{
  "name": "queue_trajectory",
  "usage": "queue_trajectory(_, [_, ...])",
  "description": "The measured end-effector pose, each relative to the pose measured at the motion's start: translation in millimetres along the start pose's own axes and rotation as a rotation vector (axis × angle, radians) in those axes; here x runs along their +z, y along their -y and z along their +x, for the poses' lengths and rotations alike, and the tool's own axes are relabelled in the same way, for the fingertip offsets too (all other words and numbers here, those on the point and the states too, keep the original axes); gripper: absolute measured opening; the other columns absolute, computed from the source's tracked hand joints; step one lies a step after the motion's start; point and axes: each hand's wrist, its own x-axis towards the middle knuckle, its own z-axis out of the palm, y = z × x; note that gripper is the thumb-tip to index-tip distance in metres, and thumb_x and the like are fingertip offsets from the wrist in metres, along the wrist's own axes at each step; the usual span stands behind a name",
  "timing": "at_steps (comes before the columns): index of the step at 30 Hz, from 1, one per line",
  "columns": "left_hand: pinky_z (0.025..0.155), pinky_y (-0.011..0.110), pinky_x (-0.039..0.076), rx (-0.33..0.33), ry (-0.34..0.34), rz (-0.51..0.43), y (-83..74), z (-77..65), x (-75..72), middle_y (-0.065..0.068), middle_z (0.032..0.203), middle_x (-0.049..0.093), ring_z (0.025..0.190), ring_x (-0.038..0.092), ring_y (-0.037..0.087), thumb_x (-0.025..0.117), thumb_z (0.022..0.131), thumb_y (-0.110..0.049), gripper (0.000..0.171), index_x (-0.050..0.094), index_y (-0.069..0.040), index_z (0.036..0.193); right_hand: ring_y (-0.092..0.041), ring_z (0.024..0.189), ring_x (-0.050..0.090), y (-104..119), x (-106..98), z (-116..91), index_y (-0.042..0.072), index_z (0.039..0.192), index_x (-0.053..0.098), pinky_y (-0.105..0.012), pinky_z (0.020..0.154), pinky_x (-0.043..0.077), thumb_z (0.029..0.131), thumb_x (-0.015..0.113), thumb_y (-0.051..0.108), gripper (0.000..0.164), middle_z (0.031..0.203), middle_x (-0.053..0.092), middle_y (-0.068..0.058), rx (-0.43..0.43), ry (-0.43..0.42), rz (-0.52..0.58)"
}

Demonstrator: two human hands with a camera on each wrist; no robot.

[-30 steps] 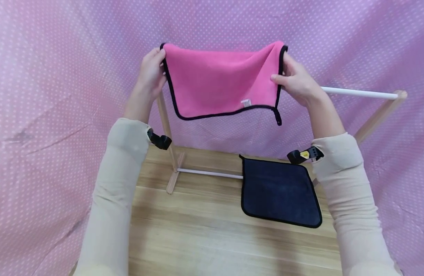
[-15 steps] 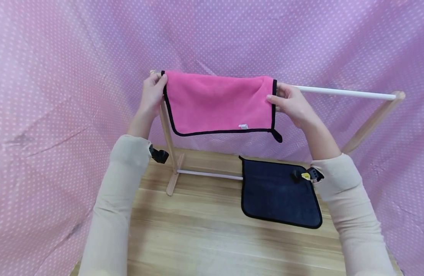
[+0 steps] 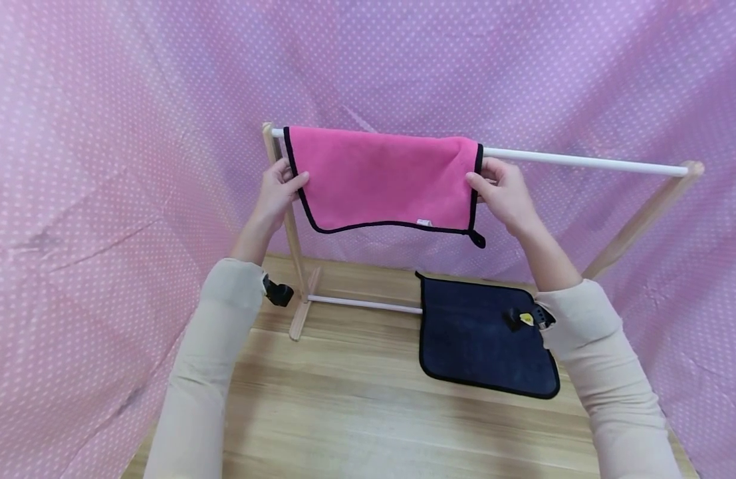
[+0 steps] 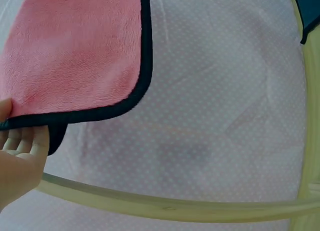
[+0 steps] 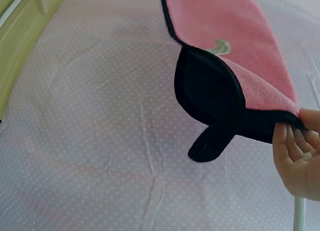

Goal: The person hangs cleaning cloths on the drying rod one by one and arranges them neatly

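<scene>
A pink towel (image 3: 382, 179) with black edging hangs folded over the white top bar (image 3: 583, 161) of a wooden rack. My left hand (image 3: 279, 189) pinches its left edge below the bar, thumb on the pink face and fingers behind. At the opposite edge my right hand (image 3: 504, 191) holds the towel the same way. A small white label (image 3: 424, 223) and a black hanging loop (image 3: 477, 239) show near the towel's lower right corner. Dark cloth (image 5: 207, 86) shows behind the pink layer in the right wrist view.
A dark navy towel (image 3: 481, 339) with black edging lies flat on the wooden table (image 3: 350, 399), over part of the rack's white lower bar (image 3: 364, 304). Wooden posts (image 3: 643, 219) support the rack at both sides. A pink dotted curtain (image 3: 134, 166) surrounds the table.
The pink towel has come down from above onto the top bar. Both hands have lowered with it, and the left hand has slid down the left edge from the upper corner.
</scene>
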Motion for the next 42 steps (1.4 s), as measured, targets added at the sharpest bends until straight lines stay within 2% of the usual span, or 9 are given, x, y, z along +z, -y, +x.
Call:
queue_trajectory(3, [0.065, 0.017, 0.052, 0.083, -0.065, -0.027, -4.5, 0.8, -1.2, -0.003, 0.082, 0.065, 0.071, 0.06, 0.009, 0.055, 0.086, 0.006, 0.019, 0.056, -0.004, 0.102, 0.003, 0.06, 0.058, -1.0, 2.4, -0.1, -0.01, 0.104, 0.058, -0.012, 0.057, 0.051, 0.087, 0.058, 0.004, 0.022, 0.072, 0.059, 0.012, -0.038, -0.07, -0.078])
queue_trajectory(7, [0.069, 0.017, 0.052, 0.182, -0.158, -0.018, -16.1, 3.5, -1.9, -0.004, 0.08, 0.065, 0.073, 0.061, 0.009, 0.057, 0.084, 0.006, 0.024, 0.057, -0.002, 0.106, 0.005, 0.057, 0.057, -1.0, 6.3, -0.2, -0.01, 0.104, 0.059, -0.009, 0.057, 0.049, 0.084, 0.062, 0.003, 0.025, 0.067, 0.057, 0.016, -0.068, -0.156, -0.103])
queue_trajectory(13, [0.067, 0.017, 0.053, 0.24, -0.233, 0.037, -28.6, 8.4, -3.6, -0.001, 0.079, 0.064, 0.072, 0.06, 0.01, 0.061, 0.082, 0.006, 0.025, 0.058, -0.001, 0.105, 0.006, 0.057, 0.055, -0.2, 16.0, 0.8, -0.008, 0.107, 0.059, -0.008, 0.058, 0.047, 0.081, 0.065, 0.004, 0.03, 0.066, 0.056, 0.02, -0.108, -0.227, -0.113])
queue_trajectory(18, [0.072, 0.02, 0.053, 0.257, -0.286, 0.098, -30.0, 11.6, -4.7, 0.002, 0.085, 0.062, 0.077, 0.061, 0.011, 0.061, 0.082, 0.005, 0.025, 0.059, -0.002, 0.106, 0.006, 0.058, 0.054, -2.7, 23.6, 1.4, -0.005, 0.111, 0.057, -0.009, 0.059, 0.046, 0.082, 0.066, 0.006, 0.032, 0.066, 0.054, 0.021, -0.136, -0.238, -0.154])
queue_trajectory(22, [0.072, 0.02, 0.053, 0.267, -0.302, 0.117, -28.5, 12.9, -5.5, 0.002, 0.086, 0.062, 0.077, 0.061, 0.011, 0.061, 0.082, 0.005, 0.026, 0.059, -0.002, 0.106, 0.006, 0.059, 0.054, -5.4, 26.8, 0.8, -0.003, 0.112, 0.057, -0.01, 0.06, 0.045, 0.083, 0.065, 0.008, 0.032, 0.068, 0.055, 0.018, -0.149, -0.217, -0.186])
queue_trajectory(27, [0.069, 0.018, 0.052, 0.314, -0.314, 0.177, -23.7, 15.0, -6.5, 0.001, 0.082, 0.062, 0.074, 0.059, 0.01, 0.06, 0.083, 0.005, 0.029, 0.058, -0.006, 0.11, 0.006, 0.056, 0.053, -7.8, 26.1, 1.1, -0.003, 0.116, 0.055, -0.011, 0.06, 0.047, 0.086, 0.061, 0.007, 0.032, 0.069, 0.057, 0.015, -0.179, -0.218, -0.166])
queue_trajectory(34, [0.07, 0.015, 0.051, 0.404, -0.323, 0.31, -15.4, 17.8, -7.8, 0.01, 0.093, 0.064, 0.074, 0.058, 0.008, 0.058, 0.084, 0.004, 0.023, 0.061, 0.0, 0.106, 0.006, 0.06, 0.055, -6.2, 24.0, 2.8, 0.002, 0.129, 0.049, -0.01, 0.06, 0.044, 0.084, 0.06, 0.003, 0.046, 0.068, 0.054, 0.019, -0.196, -0.231, -0.166])
queue_trajectory(38, [0.071, 0.014, 0.051, 0.422, -0.369, 0.4, -19.8, 19.1, -5.7, 0.018, 0.098, 0.066, 0.073, 0.058, 0.005, 0.058, 0.085, 0.0, 0.021, 0.064, 0.001, 0.106, 0.006, 0.059, 0.055, -7.2, 26.3, 4.4, 0.002, 0.128, 0.05, -0.01, 0.06, 0.044, 0.083, 0.061, 0.002, 0.045, 0.067, 0.054, 0.018, -0.2, -0.227, -0.146])
queue_trajectory(42, [0.071, 0.014, 0.051, 0.4, -0.404, 0.457, -35.1, 6.9, 4.7, 0.021, 0.101, 0.065, 0.071, 0.058, 0.003, 0.056, 0.087, -0.001, 0.022, 0.065, 0.004, 0.106, 0.005, 0.058, 0.054, -6.2, 30.7, 2.1, -0.001, 0.128, 0.048, -0.009, 0.06, 0.044, 0.083, 0.06, 0.0, 0.046, 0.068, 0.054, 0.016, -0.215, -0.222, -0.128])
